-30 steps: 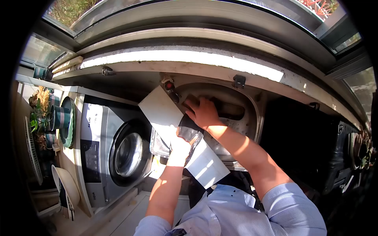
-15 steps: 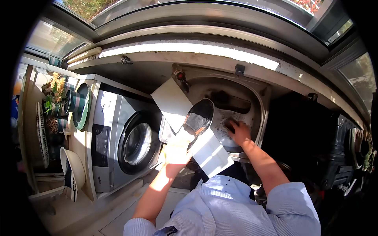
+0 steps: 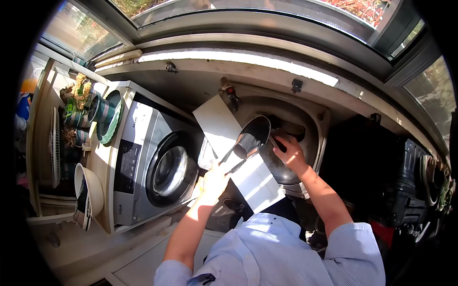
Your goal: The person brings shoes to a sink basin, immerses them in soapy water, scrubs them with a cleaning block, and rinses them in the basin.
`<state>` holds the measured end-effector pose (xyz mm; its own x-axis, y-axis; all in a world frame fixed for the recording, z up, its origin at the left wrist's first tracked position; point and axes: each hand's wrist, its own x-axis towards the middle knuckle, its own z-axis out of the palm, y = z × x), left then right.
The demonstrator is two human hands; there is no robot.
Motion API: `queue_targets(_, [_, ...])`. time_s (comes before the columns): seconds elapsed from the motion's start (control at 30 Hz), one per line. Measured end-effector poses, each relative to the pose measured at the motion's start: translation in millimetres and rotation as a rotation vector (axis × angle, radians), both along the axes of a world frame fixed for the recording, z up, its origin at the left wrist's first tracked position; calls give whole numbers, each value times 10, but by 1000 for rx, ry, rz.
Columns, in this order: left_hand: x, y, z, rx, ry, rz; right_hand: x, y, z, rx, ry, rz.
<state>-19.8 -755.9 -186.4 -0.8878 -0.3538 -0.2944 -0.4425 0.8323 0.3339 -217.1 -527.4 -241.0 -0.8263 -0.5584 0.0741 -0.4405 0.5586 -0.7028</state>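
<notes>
My left hand [image 3: 215,182] is closed around the near end of a black shoe [image 3: 257,129] with a pale rim. The shoe is tilted above a white board [image 3: 217,121], which slants across the left side of the sink [image 3: 320,136]. My right hand [image 3: 291,155] is over the basin, just right of the shoe. Its fingers are closed on a small, dark, brush-like thing [image 3: 275,143], mostly hidden by the hand. Behind it, a second dark, shoe-shaped thing [image 3: 288,127] lies in the basin.
A washing machine [image 3: 157,162] stands left of the sink. Beyond it, shelves hold potted plants [image 3: 78,90] and a bowl [image 3: 95,190] with a shoe in it. A tap [image 3: 231,93] rises at the back. More shoes [image 3: 427,174] are at the far right.
My right hand has lifted from the bottom of the basin and come back beside the shoe. The shoe has turned slightly in my left hand. The whole view has shifted a little.
</notes>
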Motion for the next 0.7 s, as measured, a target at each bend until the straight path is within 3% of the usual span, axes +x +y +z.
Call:
queue_targets(0.07, [-74, 15, -31, 6, 13, 1, -73, -198, 103, 18, 41, -62])
queue_targets(0.23, [-168, 47, -61, 55, 19, 32, -288, -598, 356, -231, 244, -189])
queue_targets(0.3, [-204, 75, 33, 54, -10, 39, -271, -787, 402, -222, 246, -114])
queue_targets(0.37, [-230, 77, 25, 50, -32, 45, -263, -995, 201, 103, 210, 72])
queue_targets(0.43, [-207, 27, -89, 8, 19, 2, 71, -1087, -56, 42, 219, 154])
queue_targets(0.5, [-211, 15, -49, 51, 15, 31, 383, -1033, 385, 148, 59, 302])
queue_targets(0.57, [-216, -15, -54, 85, 18, 42, 649, -952, 144, -139, 405, 419])
queue_targets(0.63, [-147, -37, -128, 98, 60, 23, 490, -984, 255, -126, 366, 464])
queue_targets(0.7, [-142, -19, -132, 83, 75, 31, 93, -1043, 341, 157, 241, 560])
